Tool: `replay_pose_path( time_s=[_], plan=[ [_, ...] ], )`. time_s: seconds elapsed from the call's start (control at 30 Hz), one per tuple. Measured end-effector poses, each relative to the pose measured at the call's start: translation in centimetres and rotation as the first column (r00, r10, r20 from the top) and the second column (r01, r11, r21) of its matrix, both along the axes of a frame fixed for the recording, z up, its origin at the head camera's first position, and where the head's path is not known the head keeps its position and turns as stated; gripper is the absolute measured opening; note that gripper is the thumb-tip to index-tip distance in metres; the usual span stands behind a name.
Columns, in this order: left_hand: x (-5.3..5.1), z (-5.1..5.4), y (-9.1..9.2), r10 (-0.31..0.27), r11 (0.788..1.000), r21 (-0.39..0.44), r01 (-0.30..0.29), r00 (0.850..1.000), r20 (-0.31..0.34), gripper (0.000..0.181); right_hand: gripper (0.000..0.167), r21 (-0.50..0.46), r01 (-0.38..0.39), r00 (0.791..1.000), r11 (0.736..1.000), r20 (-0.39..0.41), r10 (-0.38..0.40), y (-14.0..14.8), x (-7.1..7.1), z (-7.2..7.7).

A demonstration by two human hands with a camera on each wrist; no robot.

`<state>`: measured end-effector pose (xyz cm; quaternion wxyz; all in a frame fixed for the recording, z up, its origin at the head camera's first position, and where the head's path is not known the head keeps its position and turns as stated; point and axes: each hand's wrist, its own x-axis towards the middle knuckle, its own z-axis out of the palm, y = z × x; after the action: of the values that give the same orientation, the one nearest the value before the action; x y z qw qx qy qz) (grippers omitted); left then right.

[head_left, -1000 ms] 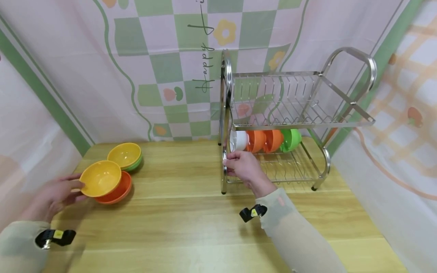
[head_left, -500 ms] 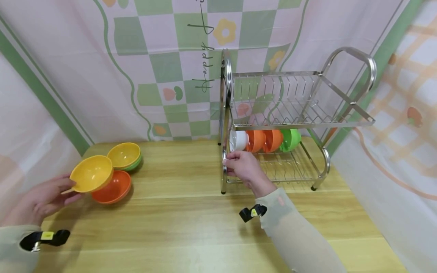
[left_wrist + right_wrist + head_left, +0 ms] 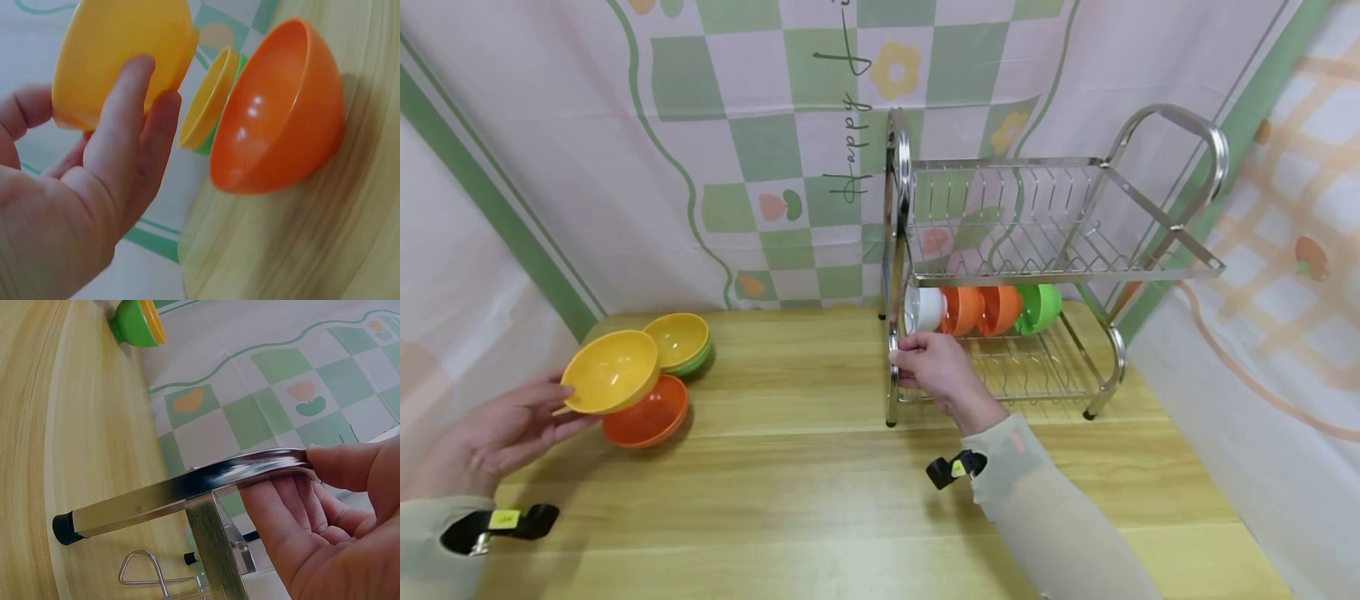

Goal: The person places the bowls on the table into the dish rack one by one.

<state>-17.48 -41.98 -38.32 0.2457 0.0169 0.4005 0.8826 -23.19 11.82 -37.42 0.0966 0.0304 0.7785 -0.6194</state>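
Head: 1 yellow bowl [image 3: 612, 372] in left hand [image 3: 505, 432]

The held bowl [image 3: 610, 372] is plain yellow; the front bowl [image 3: 651, 415] is orange (redder in the head view than in the left wrist view). Behind, a yellow bowl [image 3: 679, 339] tops a green bowl [image 3: 699, 361]. The rack [image 3: 1067, 276] is shiny silver with black feet [image 3: 891, 422], and its cups [image 3: 1001, 310] run white, orange, orange, green. The table [image 3: 790, 492] is pale yellow-brown with streaked grain. The back cloth [image 3: 756, 150] has green-and-white checks and yellow flowers; the sleeves [image 3: 1067, 517] are beige.
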Motion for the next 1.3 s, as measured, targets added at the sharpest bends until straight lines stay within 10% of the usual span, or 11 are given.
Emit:
replay_pose_path(
  time_s=[1.03, 1.3],
  plan=[
    [0.5, 1.2, 8.3, 0.070, 0.996, -0.051, -0.071, 0.997, -0.022, 0.029, 0.017, 0.009, 0.000, 1.000, 1.000, 0.010, -0.001, 0.1, 0.1, 0.1],
    [0.8, 1.6, 11.8, 0.077, 0.976, -0.201, -0.078, 0.997, -0.013, 0.037, 0.018, 0.006, -0.002, 1.000, 1.000, 0.011, 0.002, 0.1, 0.1, 0.0]
  ],
)
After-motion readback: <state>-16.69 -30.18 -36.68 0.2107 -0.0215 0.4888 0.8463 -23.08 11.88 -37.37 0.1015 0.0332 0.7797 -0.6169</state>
